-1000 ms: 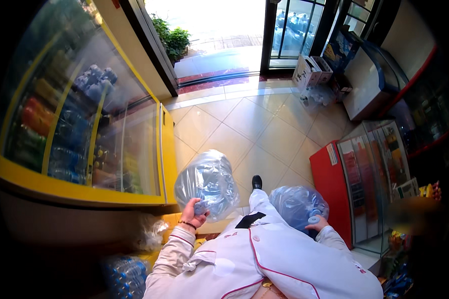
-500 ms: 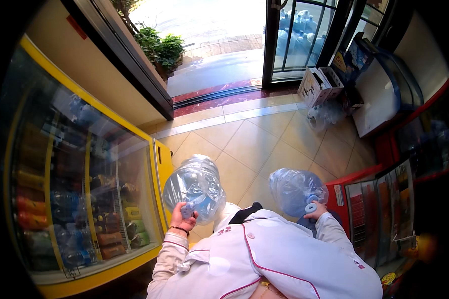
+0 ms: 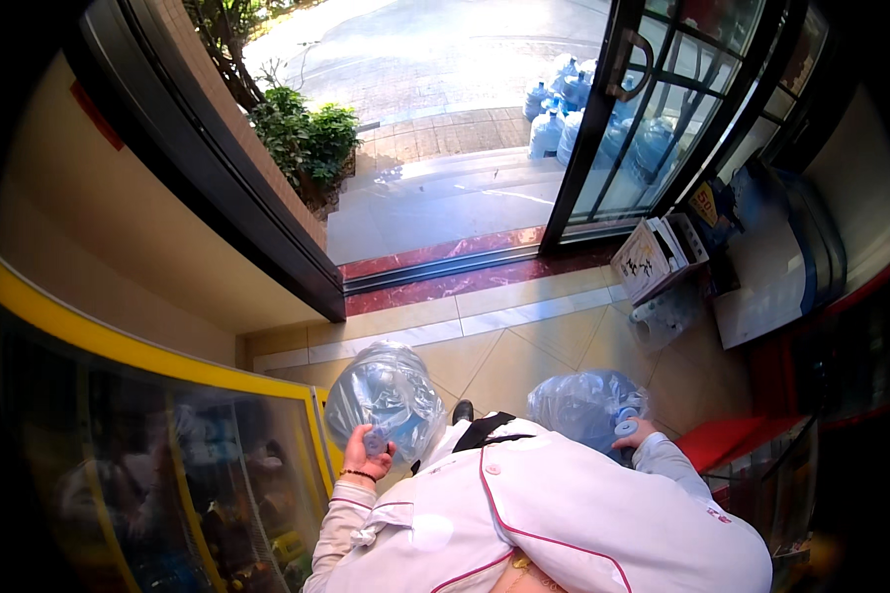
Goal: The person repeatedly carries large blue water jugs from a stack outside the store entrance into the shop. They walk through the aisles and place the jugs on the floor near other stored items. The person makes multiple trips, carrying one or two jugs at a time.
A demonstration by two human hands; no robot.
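Observation:
My left hand [image 3: 368,454] is closed round the capped neck of a large clear water jug [image 3: 391,390], wrapped in thin plastic. The jug hangs at my left side, beside the yellow-framed drinks fridge. On my right, a second water jug [image 3: 574,405], bluish and also in plastic wrap, is held by its neck in my right hand [image 3: 640,435]. Its round pale cap shows by my fingers. Both jugs tilt with their bases pointing ahead, away from me. My fingers' undersides are partly hidden by the necks.
Ahead is a doorway with a metal track [image 3: 445,269] and red marble sill. Its glass door [image 3: 653,119] stands at the right. Several blue jugs [image 3: 549,133] are grouped outside. A fridge [image 3: 168,366] flanks me left; a white box [image 3: 653,259] and plastic bag [image 3: 666,316] sit right. Shrubs [image 3: 307,138] grow outside.
I have come nearer the doorway, and more of the pavement and the outside jugs shows. The fridge has slid back in view. Both hands keep their hold on the jugs.

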